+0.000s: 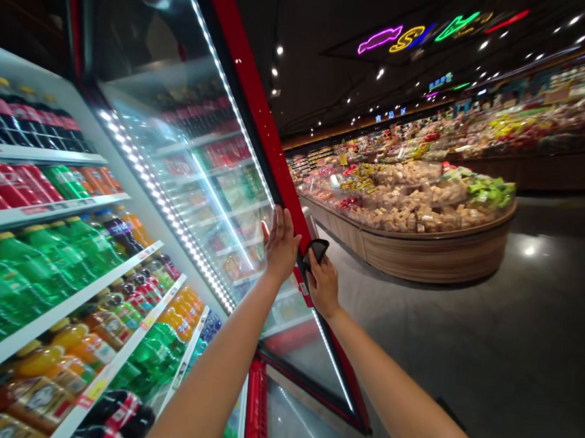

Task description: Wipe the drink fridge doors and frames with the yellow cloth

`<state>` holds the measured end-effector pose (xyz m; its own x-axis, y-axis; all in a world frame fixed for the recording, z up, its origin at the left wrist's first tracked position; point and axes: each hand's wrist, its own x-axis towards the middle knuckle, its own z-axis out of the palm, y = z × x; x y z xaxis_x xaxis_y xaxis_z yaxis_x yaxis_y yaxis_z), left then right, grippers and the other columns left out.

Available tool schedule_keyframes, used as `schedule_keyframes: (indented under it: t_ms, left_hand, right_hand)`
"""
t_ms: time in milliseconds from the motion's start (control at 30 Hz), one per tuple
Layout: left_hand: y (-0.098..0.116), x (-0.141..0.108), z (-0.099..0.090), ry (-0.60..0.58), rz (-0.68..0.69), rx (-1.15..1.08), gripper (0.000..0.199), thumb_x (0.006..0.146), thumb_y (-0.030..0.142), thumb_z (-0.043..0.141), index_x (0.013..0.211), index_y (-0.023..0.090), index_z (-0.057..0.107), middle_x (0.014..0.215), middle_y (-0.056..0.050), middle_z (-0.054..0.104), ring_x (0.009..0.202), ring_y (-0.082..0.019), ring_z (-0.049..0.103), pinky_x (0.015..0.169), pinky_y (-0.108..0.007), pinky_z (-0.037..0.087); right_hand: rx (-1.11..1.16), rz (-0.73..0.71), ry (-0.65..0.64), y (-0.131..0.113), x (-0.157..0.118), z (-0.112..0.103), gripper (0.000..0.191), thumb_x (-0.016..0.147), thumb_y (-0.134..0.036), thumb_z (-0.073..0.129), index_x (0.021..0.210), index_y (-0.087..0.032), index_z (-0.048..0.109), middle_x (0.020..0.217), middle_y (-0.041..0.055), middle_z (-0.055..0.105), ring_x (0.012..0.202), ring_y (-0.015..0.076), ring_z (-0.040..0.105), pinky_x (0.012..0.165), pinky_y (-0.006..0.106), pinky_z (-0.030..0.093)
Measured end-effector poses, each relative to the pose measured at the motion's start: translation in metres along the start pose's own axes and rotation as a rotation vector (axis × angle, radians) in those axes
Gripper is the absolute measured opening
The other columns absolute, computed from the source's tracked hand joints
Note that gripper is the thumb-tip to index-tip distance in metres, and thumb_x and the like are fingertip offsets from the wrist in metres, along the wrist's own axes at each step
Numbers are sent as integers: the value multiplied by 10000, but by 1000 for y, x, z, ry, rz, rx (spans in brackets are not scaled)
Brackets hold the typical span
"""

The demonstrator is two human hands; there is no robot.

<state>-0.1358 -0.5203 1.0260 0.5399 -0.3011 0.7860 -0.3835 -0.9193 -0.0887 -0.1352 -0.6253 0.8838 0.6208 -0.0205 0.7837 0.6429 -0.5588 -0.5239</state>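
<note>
Left hand (280, 243) flat, fingers apart, on door (211, 175); right hand (321, 279) clamped on handle (316, 249).

Cooler door (236, 177): top cut off by upper edge; glass glare and reflections obscure what lies behind it. Dark cloth (316, 250) partly hidden in the right hand (324, 285), full shape not readable. Bottle labels on the shelves (72, 299) blurred, unreadable; distant bulk-food display (421, 199) too small to identify items.

— Both bare arms stretched forward, converging toward twelve o'clock!
— Left hand (281, 243) flat, fingers straight and together, pointing up to twelve.
— And the right hand (322, 281), just at its four o'clock, curled tight, knuckles up.
</note>
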Motion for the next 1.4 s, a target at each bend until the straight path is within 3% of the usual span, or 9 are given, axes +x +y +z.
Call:
schedule_keyframes:
  t_ms: [133,300,533,700,867,967,1133,1267,1400]
  left_hand:
    - [0,-21,19,-63,65,60,707,1028,313,440,1647,106,168,1714,-215,170,1605,-308,110,1293,-601,100]
    - [-12,-72,52,-266,206,110,581,1038,287,417,1594,127,369,1657,-184,358,1572,-298,258,1284,-525,236]
    - [-27,-77,76,-157,326,253,645,1042,273,460,1637,141,251,1639,-192,377,1553,-294,310,1270,-488,287]
    - [-16,-75,91,-99,307,303,693,1041,253,467,1653,143,159,1662,-184,325,1556,-300,306,1272,-491,287]
    - [-9,-121,115,-138,415,271,656,1035,233,468,1638,134,230,1629,-140,411,1540,-257,356,1287,-432,267]
    - [-16,-150,129,-199,535,220,624,1017,147,432,1624,182,291,1574,-80,507,1489,-214,447,1274,-389,298]
    - [-25,-163,150,-189,513,212,656,976,44,387,1609,203,330,1559,-82,520,1457,-227,492,1233,-408,368]
    - [-22,-162,160,-114,494,186,722,975,45,411,1644,212,196,1592,-99,471,1476,-240,466,1237,-414,360]
    - [-15,-161,165,-60,473,137,766,1005,224,518,1655,173,115,1641,-135,386,1526,-300,377,1245,-449,350]
  right_hand:
    - [29,33,-3,31,-47,14,723,972,-191,446,1655,-297,232,1528,157,554,1459,349,472,1133,595,461]
    - [28,155,-42,57,-109,35,803,948,-167,434,1669,-333,123,1485,161,588,1376,360,554,1052,593,525]
    - [38,127,69,63,-83,52,769,942,-148,450,1656,-297,208,1486,143,567,1391,328,508,1067,565,505]
    - [71,214,90,97,-124,73,716,952,-160,439,1636,-293,276,1470,133,570,1359,310,524,1093,565,481]
    - [119,435,74,120,-172,90,727,923,-124,411,1629,-270,314,1383,124,632,1268,282,602,1069,511,507]
    - [119,450,103,112,-161,92,701,935,-121,419,1618,-264,348,1486,130,574,1358,286,541,1131,517,455]
    - [59,403,143,103,-147,98,704,957,-127,453,1624,-313,328,1519,112,550,1417,292,479,1144,533,436]
    - [5,483,191,117,-190,119,724,963,-112,431,1641,-316,282,1506,124,554,1401,304,487,1132,558,444]
    - [44,578,210,147,-248,145,759,933,-86,430,1637,-332,287,1473,116,580,1362,301,529,1117,557,463]
